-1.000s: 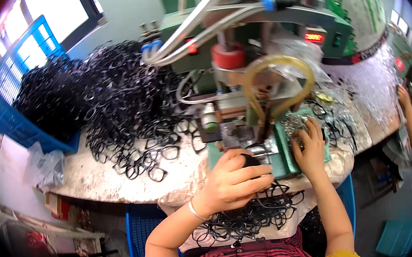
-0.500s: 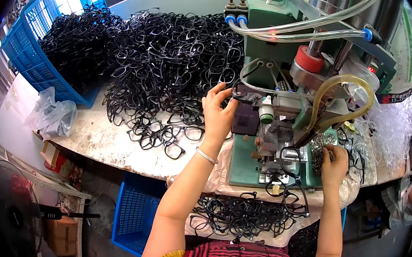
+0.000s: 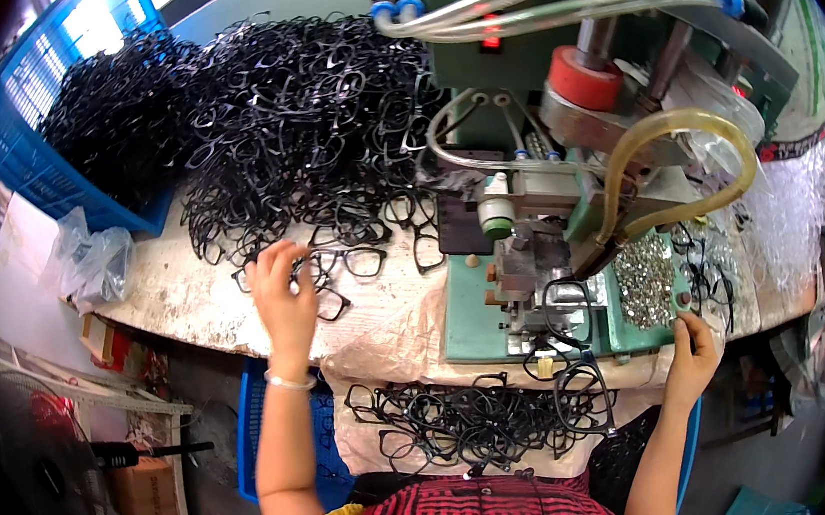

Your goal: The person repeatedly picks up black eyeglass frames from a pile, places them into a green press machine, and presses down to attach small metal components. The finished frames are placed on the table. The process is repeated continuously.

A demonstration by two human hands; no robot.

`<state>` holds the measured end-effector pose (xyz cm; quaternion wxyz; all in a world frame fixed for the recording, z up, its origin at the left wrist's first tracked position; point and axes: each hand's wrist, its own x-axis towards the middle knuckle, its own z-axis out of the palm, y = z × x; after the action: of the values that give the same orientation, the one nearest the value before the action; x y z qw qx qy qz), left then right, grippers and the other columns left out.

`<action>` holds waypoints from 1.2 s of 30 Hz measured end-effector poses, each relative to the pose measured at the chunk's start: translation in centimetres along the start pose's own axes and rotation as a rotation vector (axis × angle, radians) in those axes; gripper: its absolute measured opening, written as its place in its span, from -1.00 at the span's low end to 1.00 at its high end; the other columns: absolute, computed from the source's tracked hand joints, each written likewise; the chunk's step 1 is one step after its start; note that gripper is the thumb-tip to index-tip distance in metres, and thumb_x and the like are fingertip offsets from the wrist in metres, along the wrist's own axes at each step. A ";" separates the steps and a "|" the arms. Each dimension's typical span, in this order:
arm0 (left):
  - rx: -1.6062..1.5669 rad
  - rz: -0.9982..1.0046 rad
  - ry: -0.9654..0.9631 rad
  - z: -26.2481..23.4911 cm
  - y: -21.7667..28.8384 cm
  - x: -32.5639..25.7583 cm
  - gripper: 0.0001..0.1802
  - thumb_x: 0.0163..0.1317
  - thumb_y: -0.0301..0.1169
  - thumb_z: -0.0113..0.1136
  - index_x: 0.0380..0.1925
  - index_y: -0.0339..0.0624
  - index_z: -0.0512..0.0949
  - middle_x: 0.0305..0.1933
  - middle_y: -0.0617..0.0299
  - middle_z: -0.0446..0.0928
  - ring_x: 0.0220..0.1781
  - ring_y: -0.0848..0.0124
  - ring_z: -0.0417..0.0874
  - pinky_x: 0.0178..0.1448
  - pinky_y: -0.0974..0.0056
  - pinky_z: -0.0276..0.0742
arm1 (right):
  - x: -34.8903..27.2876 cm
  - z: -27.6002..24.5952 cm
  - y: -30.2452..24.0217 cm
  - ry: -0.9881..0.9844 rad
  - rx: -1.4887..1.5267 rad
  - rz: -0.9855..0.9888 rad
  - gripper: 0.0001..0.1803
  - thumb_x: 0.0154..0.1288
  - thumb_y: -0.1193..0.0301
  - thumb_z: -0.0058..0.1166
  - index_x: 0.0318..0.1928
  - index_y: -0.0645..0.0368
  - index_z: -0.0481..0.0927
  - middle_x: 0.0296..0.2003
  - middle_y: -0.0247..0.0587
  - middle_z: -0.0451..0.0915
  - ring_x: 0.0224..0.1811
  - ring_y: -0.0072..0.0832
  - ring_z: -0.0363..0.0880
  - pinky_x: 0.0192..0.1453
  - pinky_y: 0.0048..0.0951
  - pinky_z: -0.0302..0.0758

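Note:
My left hand (image 3: 284,296) is at the near edge of a big heap of black eyeglass frames (image 3: 307,118). Its fingers are curled and closed on one of the loose frames there, partly covered by the hand. My right hand (image 3: 694,354) is at the front corner of a green tray holding small shiny metal parts (image 3: 644,281). Thumb and forefinger are pinched together; whatever is between them is too small to make out. Left of the tray stands a green press (image 3: 525,180) with a metal fixture (image 3: 533,275). A black eyeglass frame (image 3: 582,393) hangs at the fixture's front.
More frames (image 3: 461,428) lie on the paper-covered ledge before me. A blue crate (image 3: 79,142) lies tipped at the back left beside a clear plastic bag (image 3: 96,261). Another blue crate (image 3: 256,445) is below the table. Clear hoses (image 3: 548,17) cross the press; a fan (image 3: 36,458) stands far left.
My left hand has gone from beside the press leftward to the loose frames. My right hand has drawn back from the metal parts to the tray's front corner. The view has shifted slightly.

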<state>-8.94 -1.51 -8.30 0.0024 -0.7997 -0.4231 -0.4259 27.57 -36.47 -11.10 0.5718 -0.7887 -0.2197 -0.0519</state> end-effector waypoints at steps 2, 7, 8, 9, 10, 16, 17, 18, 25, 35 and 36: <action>0.320 0.103 -0.285 -1.7 -1.2 -1.5 -0.64 -0.05 -0.66 0.22 -0.21 -0.09 0.67 0.19 0.07 0.48 0.12 -0.03 0.43 0.21 -0.02 0.36 | -0.3 -0.4 -0.7 -0.022 -0.005 0.007 -0.82 0.31 0.56 0.18 -0.09 0.33 0.66 -0.22 -0.32 0.65 -0.18 -0.61 0.56 -0.03 -0.54 0.48; 0.300 0.292 -0.230 1.3 -6.7 -2.2 -0.72 -0.01 -0.57 0.23 -0.25 -0.06 0.68 0.14 0.11 0.55 -0.06 0.07 0.50 0.07 0.04 0.43 | 0.7 3.9 -8.2 -0.230 0.125 -0.110 -0.88 0.21 0.60 0.19 -0.22 0.31 0.69 -0.30 -0.20 0.68 -0.21 -0.49 0.60 -0.02 -0.49 0.49; 0.253 0.284 -0.193 1.8 -5.5 -1.8 -0.73 -0.01 -0.56 0.25 -0.26 -0.06 0.68 0.12 0.13 0.56 -0.08 0.08 0.50 0.06 0.04 0.43 | 1.1 5.2 -9.7 -0.243 0.168 -0.135 -0.87 0.21 0.60 0.19 -0.22 0.31 0.70 -0.29 -0.19 0.69 -0.21 -0.49 0.61 -0.02 -0.49 0.49; 0.207 0.265 -0.159 2.2 -4.2 -1.9 -0.74 -0.01 -0.55 0.27 -0.26 -0.06 0.68 0.09 0.15 0.57 -0.10 0.09 0.50 0.04 0.05 0.43 | 1.6 6.3 -11.0 -0.267 0.206 -0.163 -0.86 0.21 0.60 0.18 -0.21 0.30 0.71 -0.28 -0.17 0.69 -0.21 -0.48 0.62 -0.02 -0.49 0.50; 0.165 0.280 -0.082 3.0 -2.1 -1.4 -0.73 -0.03 -0.53 0.32 -0.25 -0.07 0.67 0.00 0.20 0.59 -0.14 0.11 0.51 0.02 0.08 0.42 | 2.1 7.4 -11.6 -0.255 0.203 -0.137 -0.85 0.22 0.59 0.18 -0.20 0.29 0.71 -0.28 -0.18 0.70 -0.22 -0.50 0.63 -0.03 -0.50 0.50; -1.039 -0.525 -0.087 4.4 3.7 -3.3 -0.94 0.43 -0.48 0.07 -0.27 -0.20 0.47 -0.36 0.24 0.57 -0.49 0.56 0.55 -0.47 0.48 0.34 | 2.3 9.3 -6.9 -0.192 0.195 0.123 -0.83 0.24 0.55 0.20 -0.16 0.27 0.72 -0.30 -0.26 0.72 -0.26 -0.57 0.61 -0.10 -0.54 0.50; -1.149 -0.629 -0.097 3.5 4.7 -3.1 -0.89 0.47 -0.40 0.00 -0.25 -0.18 0.43 -0.39 0.20 0.57 -0.59 0.54 0.52 -0.53 0.49 0.33 | 2.1 9.2 -6.7 -0.204 0.176 0.086 -0.83 0.24 0.55 0.20 -0.16 0.27 0.72 -0.30 -0.25 0.72 -0.26 -0.57 0.62 -0.11 -0.54 0.50; -1.210 -0.582 -0.090 2.8 5.4 -2.6 -0.86 0.48 -0.37 -0.03 -0.27 -0.18 0.42 -0.39 0.19 0.57 -0.58 0.52 0.53 -0.53 0.49 0.33 | 1.8 9.0 -6.8 -0.217 0.157 0.053 -0.83 0.23 0.55 0.20 -0.16 0.27 0.72 -0.29 -0.25 0.72 -0.26 -0.58 0.62 -0.11 -0.54 0.50; -1.453 -0.101 -0.175 -2.2 17.6 2.8 -0.82 0.38 -0.36 -0.22 -0.33 -0.24 0.27 -0.42 -0.03 0.41 -0.61 0.42 0.39 -0.58 0.39 0.48 | 1.0 8.4 -13.5 -0.085 0.098 -0.685 -0.86 0.00 0.63 0.29 -0.36 0.21 0.68 -0.37 -0.18 0.69 -0.26 -0.24 0.66 -0.12 -0.28 0.57; -1.540 -0.293 -0.047 -3.7 21.0 3.6 -0.81 0.45 -0.29 -0.23 -0.29 -0.16 0.25 -0.41 0.12 0.34 -0.58 0.49 0.36 -0.60 0.47 0.40 | 0.1 10.3 -13.1 -0.272 0.502 -0.202 -0.91 0.17 0.58 0.21 -0.28 0.27 0.68 -0.28 -0.17 0.66 -0.22 -0.34 0.62 -0.07 -0.39 0.50; -1.543 -0.180 -0.051 -4.4 21.4 4.0 -0.80 0.45 -0.29 -0.25 -0.29 -0.17 0.24 -0.42 0.12 0.33 -0.59 0.49 0.36 -0.62 0.49 0.39 | 0.3 10.0 -13.0 -0.250 0.439 -0.290 -0.93 0.19 0.57 0.20 -0.29 0.27 0.68 -0.26 -0.17 0.67 -0.21 -0.35 0.62 -0.07 -0.39 0.50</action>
<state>3.71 -14.16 4.85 -0.5993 -0.5472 -0.0704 -0.5801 20.81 -23.87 -3.00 0.6838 -0.6069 -0.4049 0.0130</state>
